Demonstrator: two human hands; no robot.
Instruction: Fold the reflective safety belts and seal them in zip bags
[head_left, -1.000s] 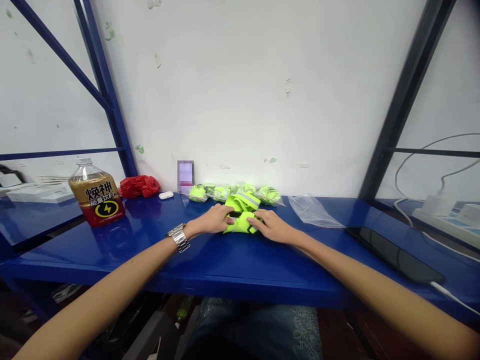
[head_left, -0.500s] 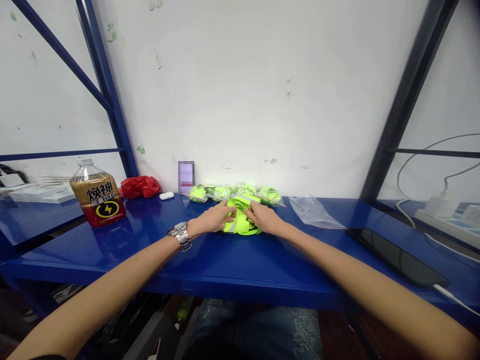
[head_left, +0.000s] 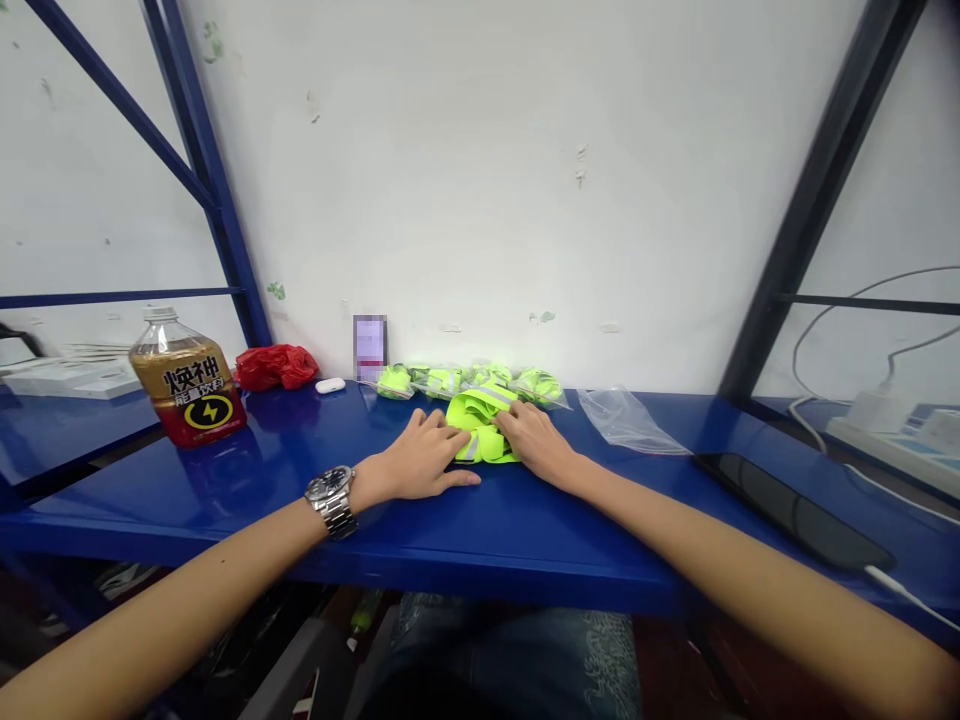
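A bundle of neon yellow-green fabric with grey reflective strips [head_left: 481,408] lies on the blue table [head_left: 420,535], between my hands. My left hand [head_left: 424,458], with a metal watch at the wrist, touches the bundle's left side; its fingers are apart and the thumb points right along the tabletop. On the right side, my right hand [head_left: 534,440] has its bent fingers closed on the fabric. Behind the bundle, several clear bags with similar neon fabric [head_left: 444,381] lie in a row by the wall.
A drink bottle [head_left: 187,385] stands at the left, near a red plastic bag [head_left: 276,367] and a small white case [head_left: 330,385]. A phone [head_left: 370,348] leans on the wall. At the right lie a clear bag [head_left: 626,418] and a dark phone [head_left: 791,508] with a white cable.
My left hand has loosened from a pinch, moved slightly left and nearer, and spread its fingers. My right hand's fingers have shifted on the fabric.
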